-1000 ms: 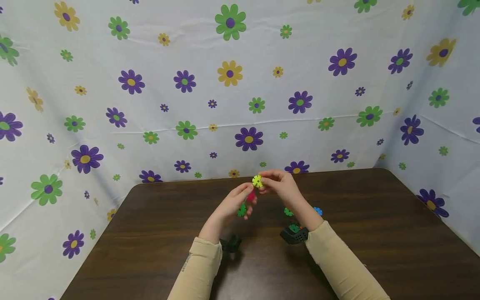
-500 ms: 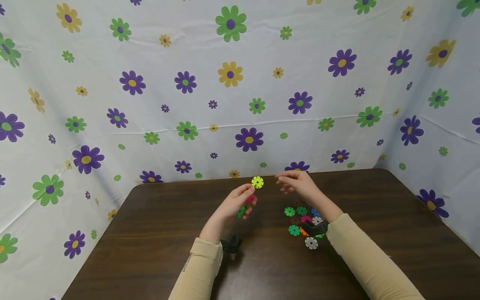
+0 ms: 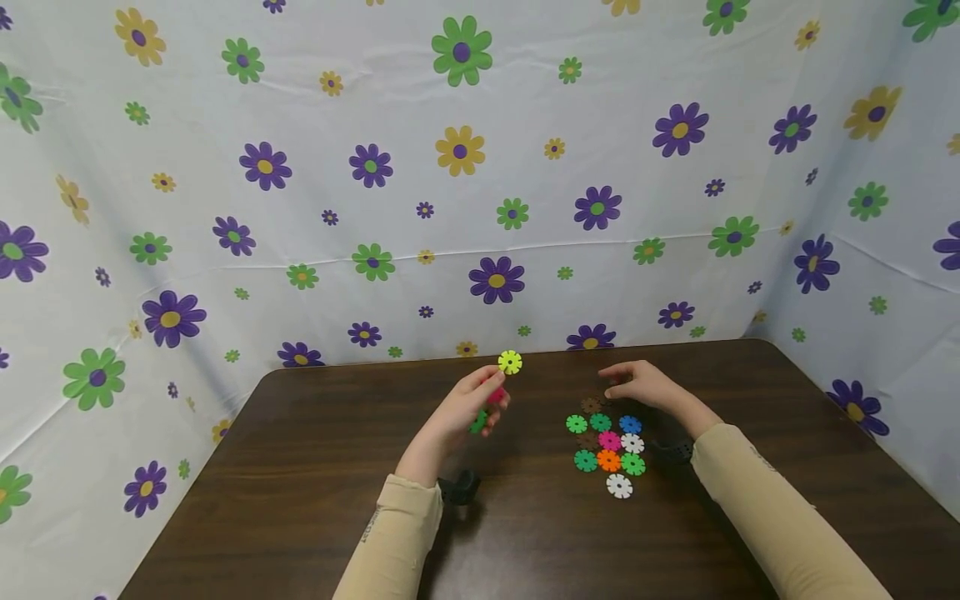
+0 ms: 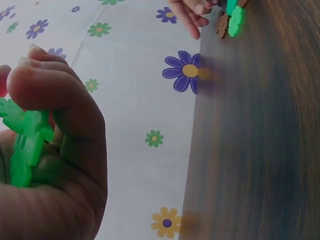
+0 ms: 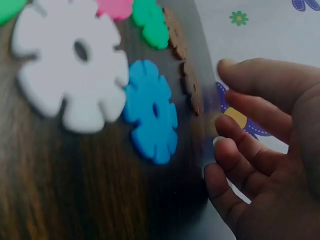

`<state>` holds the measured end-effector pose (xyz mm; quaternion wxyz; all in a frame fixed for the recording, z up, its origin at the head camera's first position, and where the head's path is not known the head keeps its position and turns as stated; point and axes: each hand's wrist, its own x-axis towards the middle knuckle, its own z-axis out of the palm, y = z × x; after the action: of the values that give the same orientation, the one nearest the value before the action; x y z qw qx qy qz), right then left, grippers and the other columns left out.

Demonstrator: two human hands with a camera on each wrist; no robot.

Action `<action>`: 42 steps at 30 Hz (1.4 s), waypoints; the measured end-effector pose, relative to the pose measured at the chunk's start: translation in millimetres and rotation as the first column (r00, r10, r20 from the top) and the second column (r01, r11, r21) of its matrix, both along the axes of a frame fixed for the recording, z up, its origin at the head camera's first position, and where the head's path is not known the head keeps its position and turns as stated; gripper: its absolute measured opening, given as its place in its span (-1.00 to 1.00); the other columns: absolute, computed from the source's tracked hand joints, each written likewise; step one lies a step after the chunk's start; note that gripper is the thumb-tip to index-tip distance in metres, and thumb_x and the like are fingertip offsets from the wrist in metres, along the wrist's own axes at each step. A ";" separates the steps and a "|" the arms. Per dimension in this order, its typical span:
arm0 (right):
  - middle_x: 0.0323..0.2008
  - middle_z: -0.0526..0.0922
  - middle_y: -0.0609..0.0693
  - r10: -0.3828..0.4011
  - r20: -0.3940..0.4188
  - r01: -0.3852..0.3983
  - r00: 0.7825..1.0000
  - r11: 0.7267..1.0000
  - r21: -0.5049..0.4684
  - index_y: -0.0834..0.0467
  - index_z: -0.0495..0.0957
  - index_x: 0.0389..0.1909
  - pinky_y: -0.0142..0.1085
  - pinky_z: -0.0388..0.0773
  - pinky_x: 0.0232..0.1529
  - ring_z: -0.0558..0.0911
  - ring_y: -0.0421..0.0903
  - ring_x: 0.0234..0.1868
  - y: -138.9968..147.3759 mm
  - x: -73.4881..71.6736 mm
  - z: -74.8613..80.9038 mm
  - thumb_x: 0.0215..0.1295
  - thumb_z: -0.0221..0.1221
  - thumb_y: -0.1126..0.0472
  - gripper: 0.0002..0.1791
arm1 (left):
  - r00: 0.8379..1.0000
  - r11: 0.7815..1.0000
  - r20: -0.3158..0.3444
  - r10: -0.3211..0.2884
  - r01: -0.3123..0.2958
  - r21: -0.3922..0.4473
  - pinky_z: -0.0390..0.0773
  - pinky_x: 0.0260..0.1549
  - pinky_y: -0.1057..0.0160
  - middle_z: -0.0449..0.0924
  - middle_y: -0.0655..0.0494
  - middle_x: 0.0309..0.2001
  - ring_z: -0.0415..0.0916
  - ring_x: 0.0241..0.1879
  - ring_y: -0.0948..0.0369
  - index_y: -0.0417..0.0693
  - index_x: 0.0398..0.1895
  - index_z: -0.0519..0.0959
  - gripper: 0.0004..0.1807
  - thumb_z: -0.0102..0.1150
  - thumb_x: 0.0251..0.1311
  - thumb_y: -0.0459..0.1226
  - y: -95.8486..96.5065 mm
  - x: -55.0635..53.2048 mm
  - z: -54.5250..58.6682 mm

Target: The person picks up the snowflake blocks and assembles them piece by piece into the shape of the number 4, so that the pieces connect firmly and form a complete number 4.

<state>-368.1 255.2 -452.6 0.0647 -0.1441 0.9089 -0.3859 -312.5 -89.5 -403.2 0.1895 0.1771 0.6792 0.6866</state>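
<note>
My left hand (image 3: 456, 410) grips a small joined chain of notched plastic discs above the table. A yellow disc (image 3: 510, 362) stands at its top, a pink disc (image 3: 496, 394) shows between the fingers, and a green disc (image 3: 477, 422) lies lower. The left wrist view shows green discs (image 4: 27, 145) slotted together inside the curled fingers. My right hand (image 3: 651, 390) hovers with loosely bent fingers and nothing in them. Nearest to it is a brown disc (image 3: 592, 405) at the back of a group of loose discs. Also close by lies a blue disc (image 5: 151, 112).
On the dark wooden table (image 3: 337, 483), loose discs lie flat right of centre, among them an orange disc (image 3: 609, 461) and a white disc (image 3: 619, 486). A flower-patterned cloth (image 3: 420, 200) hangs behind the table. A black wrist device (image 3: 459, 487) sits under the left wrist.
My right hand has let go of the yellow disc and moved right, towards the loose discs, uncovering them. My left hand keeps holding the chain nearly in place.
</note>
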 end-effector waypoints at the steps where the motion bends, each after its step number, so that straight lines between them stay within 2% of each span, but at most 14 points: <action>1: 0.04 0.56 0.31 0.019 -0.005 -0.019 1.000 1.000 0.025 0.34 0.52 0.14 0.09 0.47 0.03 0.53 0.19 0.00 0.8 -0.2 -0.5 0.23 0.28 0.19 -0.51 | 1.000 1.000 -0.001 0.000 0.000 -0.001 0.34 -0.75 0.32 0.42 0.07 -0.45 0.26 -0.66 0.24 -0.17 0.12 0.34 -0.57 -0.08 0.46 -0.02 -0.2 0.0 0.2; 5: 0.06 0.55 0.29 0.054 -0.029 -0.051 0.998 0.994 0.101 0.32 0.56 0.11 0.17 0.40 0.08 0.48 0.26 0.09 1.3 -0.6 -2.4 0.19 0.29 0.23 -0.54 | 1.000 1.000 -0.006 -0.007 0.007 -0.003 0.34 -0.75 0.33 0.42 0.07 -0.45 0.26 -0.66 0.24 -0.18 0.11 0.35 -0.58 -0.09 0.47 -0.02 -0.5 -0.5 0.2; 9: -0.04 0.56 0.20 0.046 -0.062 -0.038 0.997 0.991 0.128 0.27 0.61 0.05 0.14 0.41 0.05 0.48 0.22 0.03 0.1 -0.3 -4.6 0.16 0.31 0.26 -0.59 | 1.000 1.000 -0.007 -0.003 0.003 -0.007 0.35 -0.75 0.33 0.42 0.07 -0.44 0.26 -0.66 0.23 -0.18 0.12 0.35 -0.59 -0.11 0.48 -0.04 -0.3 -0.1 0.7; 15: -0.11 0.58 0.13 0.025 -0.078 -0.015 0.997 0.991 0.131 0.24 0.65 -0.07 0.14 0.40 0.06 0.50 0.16 -0.02 -1.4 -2.2 -7.7 0.15 0.34 0.24 -0.68 | 1.000 1.000 -0.007 0.001 -0.001 -0.014 0.35 -0.74 0.34 0.43 0.08 -0.44 0.25 -0.65 0.23 -0.17 0.13 0.35 -0.60 -0.10 0.48 -0.05 -0.4 0.1 2.5; 19: -0.18 0.59 0.10 0.040 -0.078 -0.031 0.996 0.994 0.105 0.23 0.60 -0.17 0.10 0.44 0.03 0.53 0.11 -0.11 -1.3 -4.1 -7.9 0.14 0.35 0.26 -0.75 | 1.000 1.000 -0.005 -0.005 0.005 -0.016 0.35 -0.73 0.34 0.43 0.09 -0.45 0.25 -0.66 0.24 -0.18 0.14 0.34 -0.59 -0.10 0.47 -0.04 -0.1 0.2 3.4; 23: -0.34 0.57 0.04 0.074 -0.036 -0.074 0.997 0.997 -0.008 0.26 0.53 -0.23 -0.12 0.55 -0.23 0.53 -0.02 -0.34 -1.9 -4.8 -3.9 0.20 0.28 0.33 -0.84 | 1.000 1.000 -0.007 -0.007 0.007 -0.016 0.36 -0.74 0.34 0.44 0.09 -0.46 0.26 -0.67 0.24 -0.20 0.12 0.35 -0.58 -0.10 0.47 -0.04 0.2 0.0 2.8; 26: -0.37 0.58 0.06 0.093 0.009 -0.091 0.996 0.988 -0.127 0.30 0.51 -0.20 -0.22 0.56 -0.34 0.54 -0.03 -0.41 -6.4 -4.9 5.6 0.25 0.24 0.31 -0.82 | 1.000 1.000 -0.011 -0.011 0.011 -0.014 0.36 -0.76 0.34 0.43 0.09 -0.48 0.27 -0.69 0.25 -0.22 0.05 0.37 -0.59 -0.09 0.47 -0.03 -0.1 -0.8 1.3; 31: -0.20 0.63 0.21 0.083 0.042 -0.068 0.996 0.958 -0.278 0.38 0.50 -0.01 -0.07 0.59 -0.13 0.61 0.22 -0.18 -29.1 -3.4 34.3 0.32 0.21 0.27 -0.69 | 1.000 1.000 -0.018 -0.022 0.022 -0.004 0.37 -0.78 0.35 0.42 0.09 -0.51 0.27 -0.72 0.26 -0.21 -0.06 0.38 -0.61 -0.09 0.46 -0.03 -0.4 -0.3 0.2; 33: -0.16 0.62 0.27 0.077 0.054 -0.055 0.996 0.942 -0.331 0.42 0.49 0.04 -0.05 0.58 -0.06 0.58 0.31 -0.09 -44.2 1.7 51.5 0.33 0.18 0.31 -0.66 | 1.000 1.000 -0.017 -0.023 0.023 0.001 0.37 -0.78 0.35 0.42 0.09 -0.51 0.27 -0.72 0.27 -0.20 -0.07 0.38 -0.62 -0.08 0.46 -0.03 -0.3 0.2 0.2; 35: -0.14 0.62 0.27 0.065 0.045 -0.044 0.997 0.929 -0.367 0.41 0.50 0.06 -0.04 0.57 -0.04 0.60 0.28 -0.09 -57.4 3.3 62.0 0.34 0.18 0.31 -0.66 | 1.000 1.000 -0.016 -0.023 0.023 0.002 0.37 -0.78 0.35 0.42 0.10 -0.52 0.27 -0.72 0.27 -0.20 -0.08 0.38 -0.63 -0.08 0.46 -0.03 0.0 0.5 0.1; 38: -0.12 0.62 0.25 0.055 0.017 -0.042 0.998 0.901 -0.431 0.40 0.52 0.03 -0.05 0.58 -0.04 0.65 0.11 -0.15 -74.5 6.5 71.2 0.34 0.18 0.30 -0.68 | 1.000 1.000 -0.017 -0.024 0.024 -0.005 0.37 -0.78 0.35 0.42 0.10 -0.52 0.27 -0.72 0.27 -0.20 -0.09 0.39 -0.63 -0.09 0.46 -0.03 0.8 1.0 0.6; 40: -0.11 0.63 0.20 0.045 -0.002 -0.041 0.999 0.875 -0.482 0.38 0.53 0.02 -0.02 0.56 -0.02 0.67 -0.01 -0.18 -82.4 5.5 68.5 0.34 0.19 0.29 -0.69 | 1.000 1.000 -0.016 -0.023 0.023 -0.011 0.37 -0.77 0.35 0.42 0.10 -0.52 0.28 -0.72 0.27 -0.20 -0.09 0.39 -0.63 -0.09 0.46 -0.03 1.3 1.5 1.1; 42: -0.12 0.63 0.16 0.041 -0.007 -0.038 0.999 0.835 -0.550 0.42 0.51 0.01 -0.04 0.56 -0.02 0.67 -0.02 -0.17 -91.1 8.8 67.9 0.34 0.18 0.32 -0.70 | 1.000 1.000 -0.013 -0.023 0.023 -0.017 0.37 -0.77 0.35 0.42 0.09 -0.53 0.28 -0.73 0.27 -0.21 -0.08 0.40 -0.61 -0.09 0.46 -0.02 1.8 1.7 1.4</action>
<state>-359.3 164.1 -384.8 0.0309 -0.1743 0.7567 -0.6294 -310.8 -87.7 -401.8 0.1944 0.1880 0.6843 0.6772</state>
